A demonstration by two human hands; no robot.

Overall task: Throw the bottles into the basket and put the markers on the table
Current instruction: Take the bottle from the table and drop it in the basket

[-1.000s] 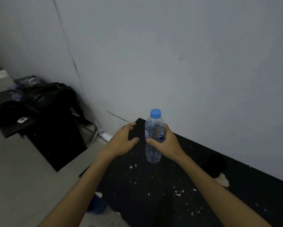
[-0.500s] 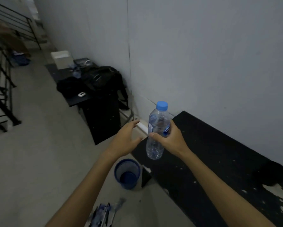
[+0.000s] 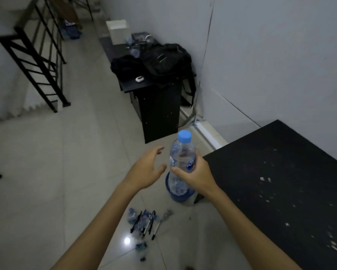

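Bottle [image 3: 181,164] gripped upright in right hand [image 3: 196,175] fingers, left hand [image 3: 146,168] spread empty; next, drop into basket [image 3: 178,197] below.

Clear crinkled plastic bottle [image 3: 181,162] — glossy tiled floor [image 3: 66,172], matt black speckled table [image 3: 280,182].

A black backpack [image 3: 168,61] lay slumped on a black side cabinet [image 3: 159,112] against the grey wall [image 3: 271,55], with a dark garment [image 3: 127,68] heaped just beside it. A small white device [image 3: 139,79] rested on the cabinet's top near its front edge. Farther back along the wall stood a white box [image 3: 118,31]. A black stair railing [image 3: 33,55] ran along the left, above the pale tiled floor [image 3: 46,172].
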